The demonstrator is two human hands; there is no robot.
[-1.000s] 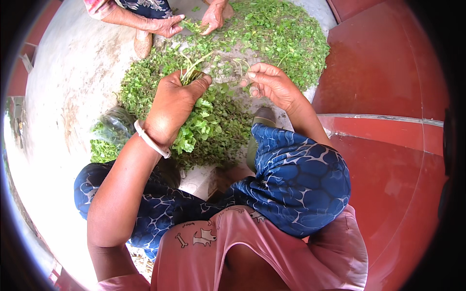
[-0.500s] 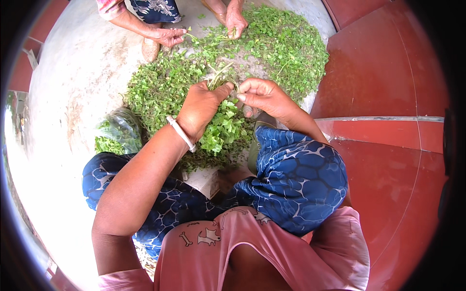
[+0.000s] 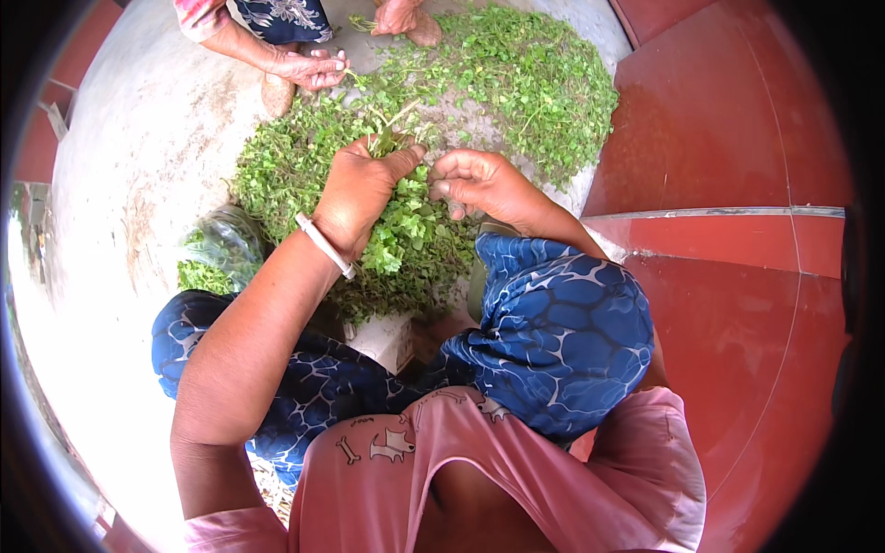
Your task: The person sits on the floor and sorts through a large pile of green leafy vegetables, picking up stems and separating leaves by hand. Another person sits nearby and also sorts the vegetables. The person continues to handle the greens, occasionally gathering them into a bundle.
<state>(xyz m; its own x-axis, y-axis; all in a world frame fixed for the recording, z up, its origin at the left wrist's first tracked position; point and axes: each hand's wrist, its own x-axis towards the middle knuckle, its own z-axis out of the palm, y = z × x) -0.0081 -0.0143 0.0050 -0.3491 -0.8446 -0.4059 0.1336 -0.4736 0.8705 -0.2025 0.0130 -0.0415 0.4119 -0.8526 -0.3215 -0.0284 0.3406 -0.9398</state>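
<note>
No readable labels, numbers or signs. Pink shirt [image 3: 369, 488]: small dark marks [image 3: 365, 421] near dog print [image 3: 392, 446], possibly lettering, too small to read.

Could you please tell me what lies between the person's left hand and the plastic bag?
In the head view, loose greens spread on the floor lie between the left hand and plastic bag.

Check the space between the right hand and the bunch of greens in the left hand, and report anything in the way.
Nothing visible stands between the right hand and the leafy part of the bunch of greens. Higher up, the left hand covers some of the bunch, its thumb lying across it.
</note>
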